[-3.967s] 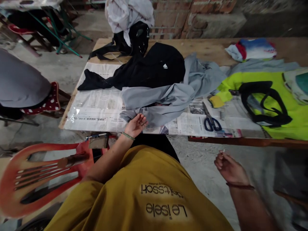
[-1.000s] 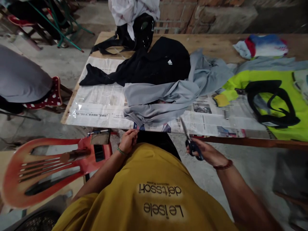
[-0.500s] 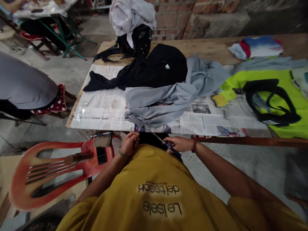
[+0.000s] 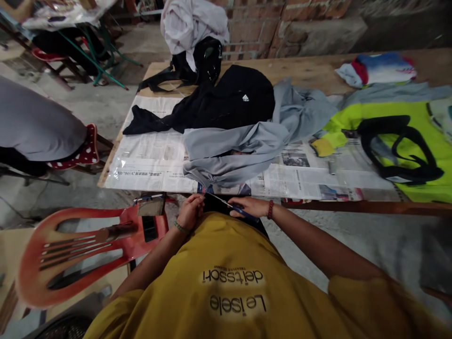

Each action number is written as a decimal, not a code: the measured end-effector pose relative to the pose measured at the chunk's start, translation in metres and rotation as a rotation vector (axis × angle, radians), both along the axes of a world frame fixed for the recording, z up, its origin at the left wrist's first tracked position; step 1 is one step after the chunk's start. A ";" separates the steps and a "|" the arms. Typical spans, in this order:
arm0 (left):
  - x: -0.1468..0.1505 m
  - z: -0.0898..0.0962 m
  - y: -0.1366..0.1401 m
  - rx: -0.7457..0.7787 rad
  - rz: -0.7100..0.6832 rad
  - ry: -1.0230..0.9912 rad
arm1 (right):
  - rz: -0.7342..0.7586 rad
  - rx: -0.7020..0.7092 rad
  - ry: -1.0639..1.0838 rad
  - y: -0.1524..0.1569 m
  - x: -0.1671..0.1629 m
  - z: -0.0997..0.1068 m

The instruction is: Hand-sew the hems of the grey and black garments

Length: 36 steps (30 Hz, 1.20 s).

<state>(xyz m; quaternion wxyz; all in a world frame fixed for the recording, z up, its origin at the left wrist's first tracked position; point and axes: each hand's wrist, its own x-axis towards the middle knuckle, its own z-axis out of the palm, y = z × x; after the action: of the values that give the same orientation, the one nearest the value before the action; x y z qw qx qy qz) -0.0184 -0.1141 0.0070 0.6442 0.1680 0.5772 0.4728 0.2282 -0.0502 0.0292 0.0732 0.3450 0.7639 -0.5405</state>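
Note:
Just off the table's front edge, my right hand (image 4: 249, 207) is closed around blue-handled scissors (image 4: 243, 213). Their blades point left, with the tips close to my left hand (image 4: 191, 212). The fingers of that left hand are pinched together; whatever they hold, if anything, is too small to make out. A grey garment (image 4: 233, 155) lies crumpled on newspaper beyond both hands, its near end by the edge. Behind it rests a black garment (image 4: 229, 99) with a white logo.
The table (image 4: 303, 68) is partly covered with newspaper (image 4: 141, 165). A yellow-green garment (image 4: 388, 155) with a black strap (image 4: 367, 141) lies at right. To my left stands a red plastic chair (image 4: 70, 214) with items on it. A seated person (image 4: 38, 117) is farther left. White cloth (image 4: 194, 23) sits at the back.
My right hand has moved left with the scissors, bringing the blade tips nearer my left hand. The left hand stays almost where it was, still pinched.

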 end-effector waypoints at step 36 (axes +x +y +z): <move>-0.040 0.017 0.087 0.480 -0.194 1.120 | -0.750 1.022 -0.285 0.042 0.137 -0.032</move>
<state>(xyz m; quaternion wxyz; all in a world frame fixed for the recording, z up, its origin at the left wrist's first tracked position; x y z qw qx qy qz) -0.0583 -0.0267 0.0241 0.2276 0.5826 0.6875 0.3689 0.3652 -0.0083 -0.0023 -0.1932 0.6482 0.7351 -0.0467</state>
